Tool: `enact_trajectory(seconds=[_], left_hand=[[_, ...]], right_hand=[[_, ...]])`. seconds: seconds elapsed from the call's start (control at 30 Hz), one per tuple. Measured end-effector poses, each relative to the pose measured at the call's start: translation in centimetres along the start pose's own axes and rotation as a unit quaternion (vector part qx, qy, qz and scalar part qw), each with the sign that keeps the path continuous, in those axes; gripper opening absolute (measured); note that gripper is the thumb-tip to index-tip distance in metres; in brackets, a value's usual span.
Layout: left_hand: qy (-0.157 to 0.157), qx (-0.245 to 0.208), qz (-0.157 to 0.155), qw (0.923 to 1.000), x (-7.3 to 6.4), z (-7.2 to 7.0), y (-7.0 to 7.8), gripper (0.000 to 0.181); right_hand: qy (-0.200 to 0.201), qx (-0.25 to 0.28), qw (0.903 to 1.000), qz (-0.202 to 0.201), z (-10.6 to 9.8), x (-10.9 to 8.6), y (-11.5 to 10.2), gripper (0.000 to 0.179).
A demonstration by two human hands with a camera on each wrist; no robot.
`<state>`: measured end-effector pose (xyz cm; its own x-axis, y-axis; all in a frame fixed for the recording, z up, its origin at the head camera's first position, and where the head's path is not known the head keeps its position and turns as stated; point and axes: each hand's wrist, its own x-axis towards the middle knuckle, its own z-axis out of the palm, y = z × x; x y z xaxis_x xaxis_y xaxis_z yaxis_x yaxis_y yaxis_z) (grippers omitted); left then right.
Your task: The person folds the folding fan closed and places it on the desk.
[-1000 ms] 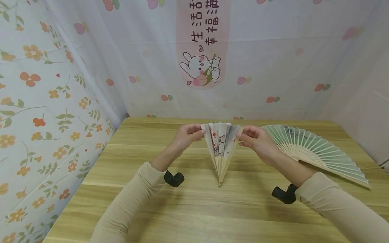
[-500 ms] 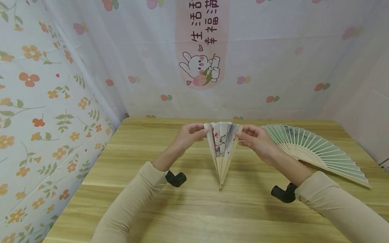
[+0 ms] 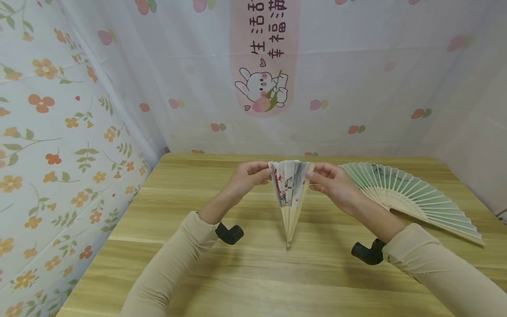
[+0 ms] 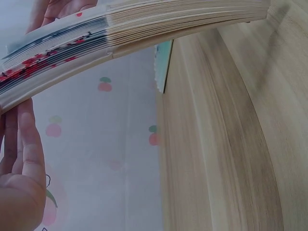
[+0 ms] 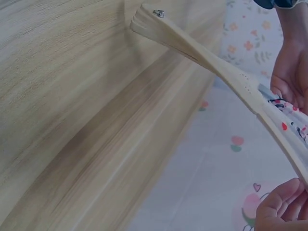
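Note:
A white folding fan (image 3: 288,185) with red blossoms and dark branches is held partly spread above the table, its pivot end pointing down toward me. My left hand (image 3: 250,178) pinches its left edge near the top. On the opposite edge, my right hand (image 3: 330,181) pinches the outer rib between thumb and fingers. Seen from the left wrist, the fan's pleats (image 4: 57,53) lie tightly stacked, with the left hand (image 4: 24,163) beneath them. In the right wrist view a metal rivet (image 5: 159,13) joins the bamboo ribs, and the right hand (image 5: 284,207) is at the lower corner.
A green folding fan (image 3: 412,189) lies spread on the right side of the wooden table (image 3: 253,281), partly behind the right forearm. Behind the table hangs a white curtain (image 3: 356,79) with a rabbit print; a floral cloth (image 3: 51,176) hangs at the left.
The blossom fan has become narrower as my left hand moved right, toward the right hand. Its pivot end sits slightly nearer to me. The green fan stays put.

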<state>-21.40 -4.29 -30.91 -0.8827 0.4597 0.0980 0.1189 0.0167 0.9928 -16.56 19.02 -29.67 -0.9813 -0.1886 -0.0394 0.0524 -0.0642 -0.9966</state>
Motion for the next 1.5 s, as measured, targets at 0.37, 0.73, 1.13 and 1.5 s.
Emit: enact_trajectory(seconds=[0.37, 0.73, 1.13, 1.5], left_hand=[[-0.032, -0.022, 0.008, 0.9992, 0.0, 0.1, 0.0, 0.026], [0.005, -0.034, -0.020, 0.9992, 0.3, 0.6, 0.0, 0.027], [0.029, -0.036, -0.037, 0.9983, 0.5, 0.8, 0.0, 0.027], [0.035, -0.030, -0.036, 0.9983, 0.4, 1.2, 0.2, 0.026]], right_hand=[[-0.001, 0.017, 0.9998, 0.003, 0.2, 0.0, -0.1, 0.018], [-0.022, 0.026, 0.9994, -0.001, 0.6, 0.2, -0.2, 0.013], [-0.031, 0.042, 0.9986, -0.008, 1.0, 0.2, -0.1, 0.013], [-0.039, 0.045, 0.9982, -0.002, 1.2, 0.3, 0.0, 0.008]])
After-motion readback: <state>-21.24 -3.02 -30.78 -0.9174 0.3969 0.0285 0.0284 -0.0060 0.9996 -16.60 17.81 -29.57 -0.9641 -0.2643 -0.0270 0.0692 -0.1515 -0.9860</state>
